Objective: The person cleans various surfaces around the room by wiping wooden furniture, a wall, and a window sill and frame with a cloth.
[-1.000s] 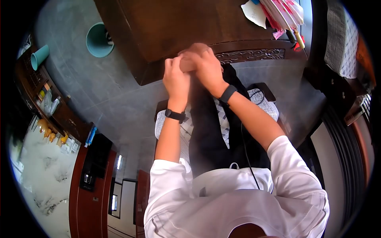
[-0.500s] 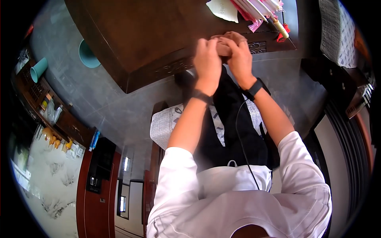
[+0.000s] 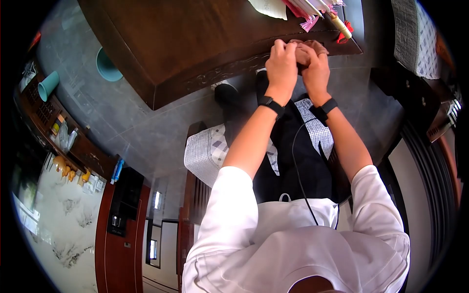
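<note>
A soft-looking reddish-brown thing [image 3: 320, 47], perhaps a folded cloth, is between my two hands at the near edge of a dark wooden table [image 3: 185, 39]. My left hand [image 3: 282, 66] has its fingers curled against the left side of it. On the other side, my right hand [image 3: 316, 75] wraps its fingers over the thing and hides part of it. Both wrists wear black bands, and a thin black cable [image 3: 295, 151] runs down from the right one.
Toward the table's far right lie a torn piece of pale paper [image 3: 269, 7], pink-and-white tasselled things, a pale wooden handle [image 3: 341, 25] and a red tassel [image 3: 346, 32]. A teal bin [image 3: 108, 66] stands left of the table. Patterned seat cushions [image 3: 205, 151] are below me.
Both hands have shifted to the right along the table edge, carrying the reddish-brown thing with them. They still grip it together.
</note>
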Demonstrator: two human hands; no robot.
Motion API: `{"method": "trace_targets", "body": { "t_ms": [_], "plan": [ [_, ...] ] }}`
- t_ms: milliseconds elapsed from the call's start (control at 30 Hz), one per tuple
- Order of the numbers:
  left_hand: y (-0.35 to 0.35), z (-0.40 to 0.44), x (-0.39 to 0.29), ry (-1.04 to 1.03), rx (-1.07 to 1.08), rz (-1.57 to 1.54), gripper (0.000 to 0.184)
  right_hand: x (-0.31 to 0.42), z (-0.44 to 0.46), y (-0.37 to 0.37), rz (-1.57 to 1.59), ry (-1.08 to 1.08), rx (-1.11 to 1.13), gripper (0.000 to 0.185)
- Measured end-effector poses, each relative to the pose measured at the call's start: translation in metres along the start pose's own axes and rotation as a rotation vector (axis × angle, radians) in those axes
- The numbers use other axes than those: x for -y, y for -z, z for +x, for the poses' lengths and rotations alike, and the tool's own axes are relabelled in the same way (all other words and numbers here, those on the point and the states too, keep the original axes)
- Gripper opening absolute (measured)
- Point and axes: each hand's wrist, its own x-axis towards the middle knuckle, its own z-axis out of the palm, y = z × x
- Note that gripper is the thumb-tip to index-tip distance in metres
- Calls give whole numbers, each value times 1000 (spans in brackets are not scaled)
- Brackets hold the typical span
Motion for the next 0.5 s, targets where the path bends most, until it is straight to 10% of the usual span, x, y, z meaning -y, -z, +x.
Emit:
{"method": "trace_targets", "body": {
  "t_ms": [500],
  "plan": [
    [115,-74,81,380,-124,225,40,121,-49,-73,289,325,216,26]
  ]
}}
